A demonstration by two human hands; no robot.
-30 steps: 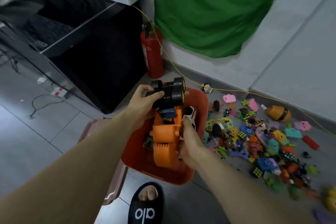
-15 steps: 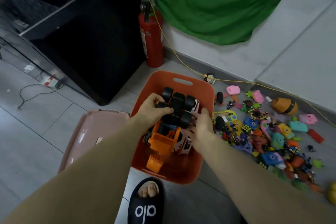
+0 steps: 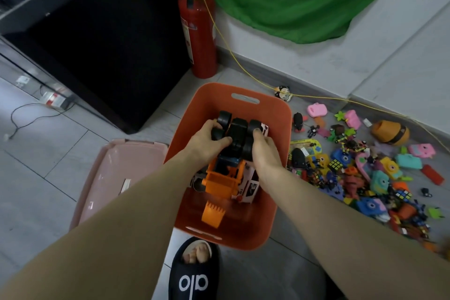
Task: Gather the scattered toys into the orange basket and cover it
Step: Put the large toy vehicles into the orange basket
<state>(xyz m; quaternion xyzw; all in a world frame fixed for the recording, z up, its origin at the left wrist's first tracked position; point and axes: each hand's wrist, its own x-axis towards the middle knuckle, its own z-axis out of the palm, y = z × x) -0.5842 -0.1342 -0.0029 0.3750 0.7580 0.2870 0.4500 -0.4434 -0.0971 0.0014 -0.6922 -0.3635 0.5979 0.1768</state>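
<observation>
Truck (image 3: 229, 168), orange w/ black wheels, sits lower vs. 0.5 s ago: wheels-up inside orange basket (image 3: 233, 102), scoop end toward near wall, wheels toward far handle slot; 1.0 s ago it was held above the rim. Left to right: black cabinet (image 3: 107, 39) at far left, its corner close to basket's far-left edge; pink lid (image 3: 117, 178) lies flat on floor, long edge touching basket's left wall. Left hand (image 3: 207, 146) grips truck's wheel end, fingers curled round left-side wheels. Right hand (image 3: 265, 153) has moved onto right-side wheels, fingers wrapped over them; earlier it was lower on the body. White toy car (image 3: 248, 185) lies under truck against basket's right wall. Open room in basket: far end by handle slot & near-right corner. Red extinguisher (image 3: 199, 36) stands beyond basket at wall. Right of basket, scattered toys (image 3: 365, 168) start just beside right wall & spread along floor; yellow cable (image 3: 323, 98) runs behind them. Slippered foot (image 3: 194, 273) sits just short of basket's near edge.
</observation>
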